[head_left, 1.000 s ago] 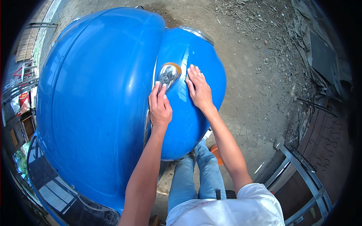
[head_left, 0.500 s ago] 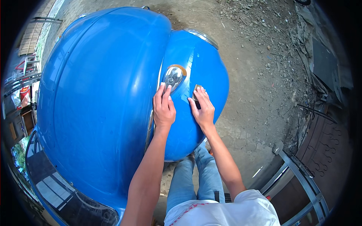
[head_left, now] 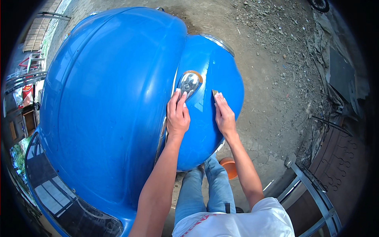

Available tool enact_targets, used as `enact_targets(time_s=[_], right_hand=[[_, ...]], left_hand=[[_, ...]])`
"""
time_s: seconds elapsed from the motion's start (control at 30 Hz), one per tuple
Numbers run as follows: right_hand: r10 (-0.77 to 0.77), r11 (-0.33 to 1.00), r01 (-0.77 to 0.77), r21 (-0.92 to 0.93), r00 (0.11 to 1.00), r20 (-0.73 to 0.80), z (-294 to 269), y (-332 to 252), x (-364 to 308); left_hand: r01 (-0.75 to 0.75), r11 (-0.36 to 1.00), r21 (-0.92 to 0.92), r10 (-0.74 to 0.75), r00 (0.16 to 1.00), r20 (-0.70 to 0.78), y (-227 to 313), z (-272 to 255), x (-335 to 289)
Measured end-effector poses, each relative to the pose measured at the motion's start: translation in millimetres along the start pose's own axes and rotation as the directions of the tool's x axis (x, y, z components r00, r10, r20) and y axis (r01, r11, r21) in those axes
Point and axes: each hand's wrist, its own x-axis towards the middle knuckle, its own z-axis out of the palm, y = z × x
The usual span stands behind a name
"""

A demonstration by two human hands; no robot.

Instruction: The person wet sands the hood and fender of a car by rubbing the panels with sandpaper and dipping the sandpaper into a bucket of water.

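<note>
A rounded blue car fender curves out beside the car's large blue hood. On top of the fender sits a chrome teardrop-shaped lamp housing with an orange edge. My left hand rests on the fender with its fingers stretched out, the fingertips at the near end of the lamp housing. To the right, my right hand presses a small brown piece of sandpaper against the fender's outer slope. Most of that piece is hidden under the fingers.
A chrome headlight rim edges the fender's far end. Below the fender, an orange bucket stands by my legs. Dirt ground with rubble lies to the right, near a metal frame. The windshield is at lower left.
My right hand has slid outward over the fender, away from the lamp housing, with its fingers closer together. My left hand stays by the lamp. The view has shifted slightly and shows the orange bucket.
</note>
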Motion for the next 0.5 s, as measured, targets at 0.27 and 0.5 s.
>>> enact_targets(time_s=[0.27, 0.5], right_hand=[[0.128, 0.986, -0.122, -0.114, 0.991, 0.045, 24, 8, 89], [0.071, 0.992, -0.035, -0.121, 0.948, 0.309, 16, -60, -34]], left_hand=[[-0.003, 1.0, -0.008, 0.003, 1.0, -0.011, 1, 7, 2], [0.001, 1.0, 0.004, -0.001, 1.0, 0.0, -3, -2, -2]])
